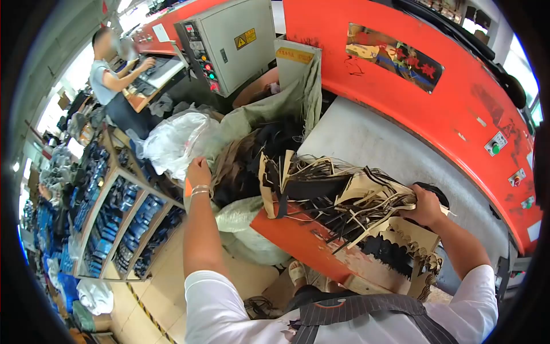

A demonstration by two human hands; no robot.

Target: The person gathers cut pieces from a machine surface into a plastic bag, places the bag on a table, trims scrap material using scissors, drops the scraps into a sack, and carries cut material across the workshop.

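My left hand (pixel 199 171) is closed at the left edge of a greenish woven sack (pixel 275 109), beside a white plastic bag (pixel 183 137); the grip itself is partly hidden. Dark and brown scraps (pixel 238 166) fill the mouth of this sack. My right hand (pixel 427 207) is closed on the right end of a tangled heap of cut-out scrap strips (pixel 366 200), black and cream in colour. The heap lies across an orange machine ledge (pixel 286 229), with its left end beside the sack opening. Cream and black sheet offcuts (pixel 395 252) with scalloped edges lie nearer my body.
An orange machine (pixel 401 109) with buttons stands over a grey bed (pixel 349 129). A control cabinet (pixel 235 49) rises behind the sack. At left is a wooden rack (pixel 123 229) of blue pieces. Farther back, another person (pixel 112 80) works at a table.
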